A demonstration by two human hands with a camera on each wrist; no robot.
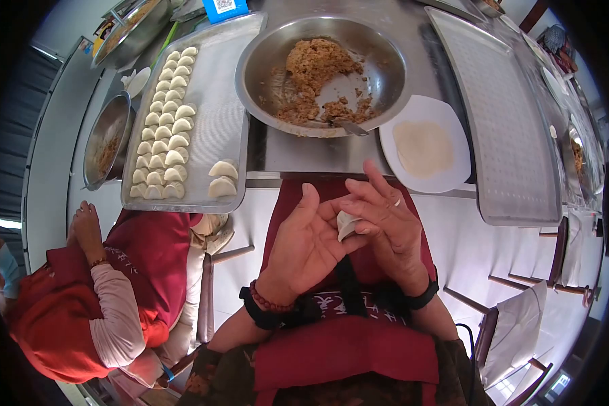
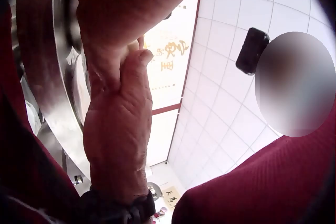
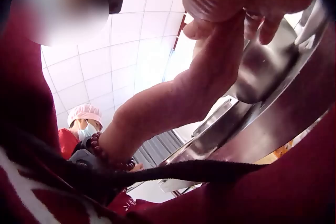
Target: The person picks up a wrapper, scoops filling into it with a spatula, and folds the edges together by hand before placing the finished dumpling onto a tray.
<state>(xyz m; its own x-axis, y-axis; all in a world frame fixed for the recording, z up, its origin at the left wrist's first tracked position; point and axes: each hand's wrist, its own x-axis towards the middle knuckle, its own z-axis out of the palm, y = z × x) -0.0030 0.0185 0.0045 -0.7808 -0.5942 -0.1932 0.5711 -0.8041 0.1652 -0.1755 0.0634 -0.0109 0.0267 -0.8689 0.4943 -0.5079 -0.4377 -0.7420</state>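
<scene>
In the head view a pale folded dumpling [image 1: 347, 226] is held between both hands above the lap. My right hand [image 1: 394, 233] pinches it with the thumb and fingers, some of its other fingers pointing up and away. My left hand [image 1: 301, 240] lies palm up under and beside it, thumb raised and straight, fingers partly hidden behind the right hand. Ahead, a steel bowl [image 1: 250, 84] holds brown minced filling [image 1: 318, 64] and a spoon [image 1: 352, 127]. On the white plate [image 1: 457, 159] to its right lies a round wrapper [image 1: 423, 145].
A metal tray [image 1: 220, 81] at left carries rows of finished dumplings [image 1: 159, 142] and a separate pair near its front corner. A perforated tray [image 1: 501, 115] stands at right. Another person [image 1: 108, 298] sits at left, beside a second bowl [image 1: 105, 142]. Chairs [image 1: 514, 325] stand at right.
</scene>
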